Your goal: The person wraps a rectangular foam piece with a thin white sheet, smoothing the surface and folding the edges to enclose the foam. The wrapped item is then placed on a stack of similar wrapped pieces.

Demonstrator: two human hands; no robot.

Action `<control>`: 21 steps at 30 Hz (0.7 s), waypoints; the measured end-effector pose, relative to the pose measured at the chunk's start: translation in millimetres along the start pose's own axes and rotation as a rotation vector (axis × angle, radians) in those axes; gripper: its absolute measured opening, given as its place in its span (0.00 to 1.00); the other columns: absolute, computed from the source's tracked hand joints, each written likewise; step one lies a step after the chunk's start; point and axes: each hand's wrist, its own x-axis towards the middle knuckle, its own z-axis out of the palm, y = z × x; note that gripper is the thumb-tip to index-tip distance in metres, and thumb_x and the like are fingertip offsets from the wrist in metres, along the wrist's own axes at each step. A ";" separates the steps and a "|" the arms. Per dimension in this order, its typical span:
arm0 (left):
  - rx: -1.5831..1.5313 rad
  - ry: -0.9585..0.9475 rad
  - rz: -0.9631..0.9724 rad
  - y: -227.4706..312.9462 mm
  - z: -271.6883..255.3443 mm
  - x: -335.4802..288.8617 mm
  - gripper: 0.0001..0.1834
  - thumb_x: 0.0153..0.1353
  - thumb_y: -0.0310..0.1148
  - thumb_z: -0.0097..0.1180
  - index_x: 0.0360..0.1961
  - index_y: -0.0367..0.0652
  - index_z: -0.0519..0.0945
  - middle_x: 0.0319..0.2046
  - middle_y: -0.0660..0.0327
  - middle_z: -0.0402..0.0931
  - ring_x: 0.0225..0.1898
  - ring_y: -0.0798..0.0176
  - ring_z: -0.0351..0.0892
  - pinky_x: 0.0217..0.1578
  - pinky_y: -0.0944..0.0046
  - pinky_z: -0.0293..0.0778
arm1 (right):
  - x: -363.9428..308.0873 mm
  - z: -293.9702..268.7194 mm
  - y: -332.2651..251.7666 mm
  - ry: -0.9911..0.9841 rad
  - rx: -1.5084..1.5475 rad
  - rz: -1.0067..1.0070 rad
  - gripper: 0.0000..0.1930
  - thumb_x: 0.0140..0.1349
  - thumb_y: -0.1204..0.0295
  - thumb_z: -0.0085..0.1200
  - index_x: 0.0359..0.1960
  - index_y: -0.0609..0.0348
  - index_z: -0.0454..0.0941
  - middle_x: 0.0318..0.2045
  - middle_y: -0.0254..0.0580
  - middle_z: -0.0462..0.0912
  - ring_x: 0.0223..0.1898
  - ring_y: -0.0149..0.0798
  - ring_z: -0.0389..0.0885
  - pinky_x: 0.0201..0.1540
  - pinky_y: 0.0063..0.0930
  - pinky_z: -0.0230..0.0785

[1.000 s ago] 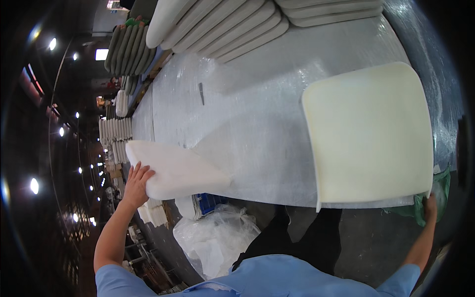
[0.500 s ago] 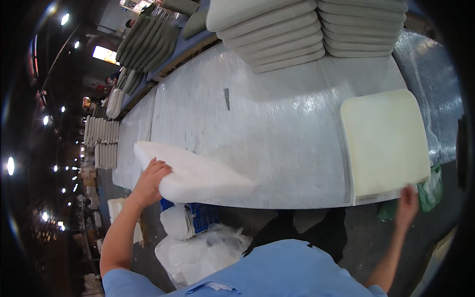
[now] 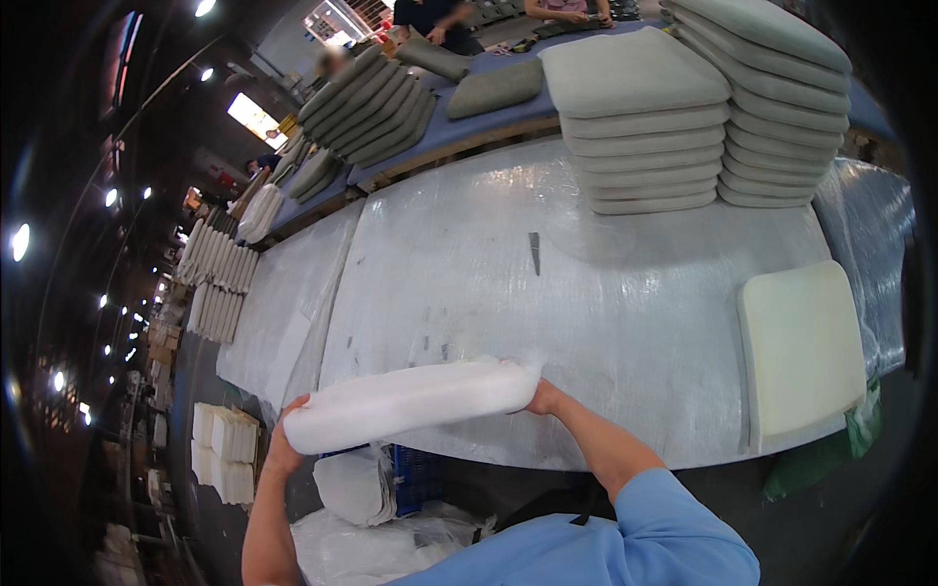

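Note:
A soft white wadding sheet (image 3: pixel 410 402), bent over into a thick rounded pad, lies across the near edge of the table. My left hand (image 3: pixel 284 441) grips its left end, with the thumb on top and the other fingers mostly hidden. At the opposite end my right hand (image 3: pixel 540 397) is closed on the edge, its fingertips partly behind the wadding. To the right, apart from both hands, a cream foam cushion pad (image 3: pixel 806 352) rests flat near the table's edge.
Grey cushions (image 3: pixel 640 117) stand in two tall stacks at the back of the plastic-covered table (image 3: pixel 625 322). A dark pointed scrap (image 3: pixel 534 253) lies mid-table. Below the front edge are a blue crate (image 3: pixel 417 477) and white sheets (image 3: pixel 354 486). Other people work at the far blue table.
My right hand has left the cream foam pad and moved left to take the wadding's right end. The wadding is now stretched sideways between both hands. The whole view has shifted.

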 end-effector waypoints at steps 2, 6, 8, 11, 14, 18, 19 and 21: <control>-0.078 -0.002 0.026 4.0 9.5 23.6 0.33 0.56 0.21 0.68 0.65 0.39 0.75 0.55 0.58 0.80 0.56 0.63 0.79 0.61 0.62 0.73 | 23.6 -24.1 5.1 -0.001 -0.111 -0.060 0.45 0.52 0.65 0.75 0.73 0.53 0.66 0.71 0.49 0.69 0.71 0.53 0.67 0.76 0.41 0.57; 0.060 0.106 -0.079 -36.4 -9.9 -3.3 0.28 0.57 0.20 0.67 0.61 0.38 0.78 0.52 0.57 0.84 0.52 0.61 0.81 0.58 0.61 0.75 | 40.5 -43.7 -70.2 -0.052 0.009 0.135 0.36 0.56 0.60 0.71 0.67 0.53 0.73 0.66 0.50 0.75 0.68 0.52 0.71 0.73 0.40 0.61; -0.063 0.172 -0.185 -68.8 -18.6 -35.5 0.26 0.57 0.20 0.67 0.59 0.38 0.80 0.50 0.57 0.85 0.51 0.60 0.82 0.56 0.60 0.76 | 38.3 -57.6 -141.4 -0.058 0.059 0.118 0.34 0.57 0.57 0.71 0.65 0.54 0.76 0.63 0.51 0.78 0.65 0.52 0.75 0.70 0.40 0.65; -0.208 0.033 -0.212 -101.7 23.8 -27.6 0.28 0.57 0.19 0.66 0.61 0.40 0.78 0.53 0.58 0.82 0.53 0.59 0.80 0.55 0.59 0.76 | 18.0 -129.8 -240.9 -0.085 -0.149 0.073 0.31 0.55 0.58 0.72 0.60 0.55 0.80 0.55 0.51 0.84 0.59 0.51 0.80 0.65 0.40 0.70; -0.573 0.035 -0.354 -108.8 129.7 -13.0 0.30 0.60 0.23 0.65 0.65 0.38 0.72 0.59 0.54 0.78 0.60 0.50 0.77 0.61 0.50 0.72 | -4.1 -168.4 -338.9 -0.066 -0.330 0.156 0.29 0.53 0.58 0.73 0.56 0.57 0.82 0.46 0.50 0.87 0.50 0.50 0.85 0.58 0.40 0.75; -1.141 -0.354 -0.415 -101.7 239.8 1.3 0.41 0.62 0.30 0.69 0.74 0.42 0.63 0.65 0.51 0.72 0.63 0.46 0.72 0.61 0.47 0.71 | -12.7 -165.5 -404.3 -0.097 -0.637 0.134 0.25 0.52 0.56 0.72 0.45 0.60 0.82 0.41 0.51 0.88 0.45 0.54 0.87 0.49 0.42 0.78; -1.007 -0.371 -0.481 -95.9 259.9 -0.9 0.42 0.62 0.32 0.70 0.75 0.42 0.62 0.65 0.50 0.71 0.63 0.47 0.73 0.61 0.48 0.71 | -12.0 -159.6 -406.4 -0.116 -0.767 0.112 0.24 0.52 0.55 0.72 0.43 0.60 0.81 0.40 0.51 0.88 0.44 0.54 0.87 0.47 0.43 0.78; -0.722 -0.386 -0.601 -82.8 280.2 -4.5 0.45 0.62 0.35 0.71 0.76 0.42 0.60 0.66 0.46 0.70 0.63 0.49 0.73 0.61 0.50 0.71 | -8.9 -142.7 -401.9 -0.151 -0.957 0.101 0.23 0.52 0.55 0.70 0.39 0.60 0.80 0.38 0.51 0.87 0.43 0.56 0.86 0.45 0.45 0.79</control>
